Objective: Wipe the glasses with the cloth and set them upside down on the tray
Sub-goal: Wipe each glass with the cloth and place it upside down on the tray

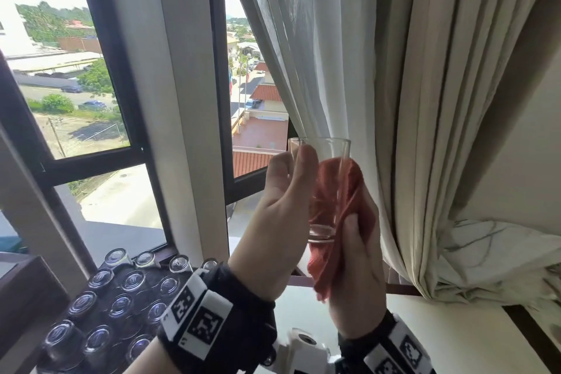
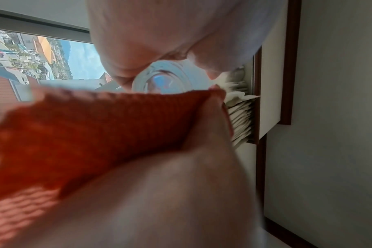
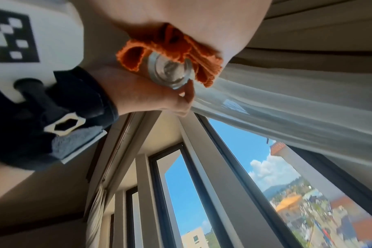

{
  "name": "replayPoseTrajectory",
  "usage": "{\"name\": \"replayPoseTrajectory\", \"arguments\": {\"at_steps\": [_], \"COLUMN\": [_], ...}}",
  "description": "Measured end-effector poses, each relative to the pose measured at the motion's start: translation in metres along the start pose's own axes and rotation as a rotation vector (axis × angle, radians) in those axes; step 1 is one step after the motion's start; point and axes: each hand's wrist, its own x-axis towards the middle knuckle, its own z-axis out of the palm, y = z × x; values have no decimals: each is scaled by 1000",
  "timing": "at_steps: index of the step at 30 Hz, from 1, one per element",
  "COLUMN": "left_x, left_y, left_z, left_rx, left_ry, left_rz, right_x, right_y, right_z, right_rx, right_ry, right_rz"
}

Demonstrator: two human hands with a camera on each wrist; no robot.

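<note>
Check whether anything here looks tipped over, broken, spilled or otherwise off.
Nothing stands out. The left hand holds the glass upright while the right hand presses the orange cloth against it. The glasses on the tray at lower left all stand upside down in neat rows, none visibly cracked or toppled.

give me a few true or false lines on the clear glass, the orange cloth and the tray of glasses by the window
1. The left hand grips the clear drinking glass. True.
2. The held glass is mouth down. False: its rim is up, its base down.
3. The right hand presses the orange knitted cloth against the glass. True.
4. The glasses on the dark tray stand mouth up. False: they stand base up.
5. The cloth lies on the tray. False: it is in the right hand.
</note>
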Motion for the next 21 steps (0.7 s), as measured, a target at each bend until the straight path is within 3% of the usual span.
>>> {"name": "replayPoseTrajectory", "arguments": {"at_steps": [3,6,8,12,15,17,21], "left_x": [-3,1,8,7,-3,-7,-7], "left_y": [-2,5,12,19,9,1,-8], "left_z": [7,6,1,-1,7,9,7], "left_rx": [38,-21,-66,77,129,121,164], "left_ry": [1,51,85,32,31,34,21], "left_rz": [1,-57,-85,-41,-12,-10,-43], "right_x": [11,7,-5,-18,-3,13,28], "right_y": [-13,-14,-5,4,-2,-6,-26], "right_z": [1,1,-4,-3,-2,-6,1], "right_rx": [13,-257,-323,-106,89,125,45], "right_ry": [-75,-217,-271,-175,-13,51,-49], "right_rz": [-98,-282,-285,-42,209,264,-97]}}
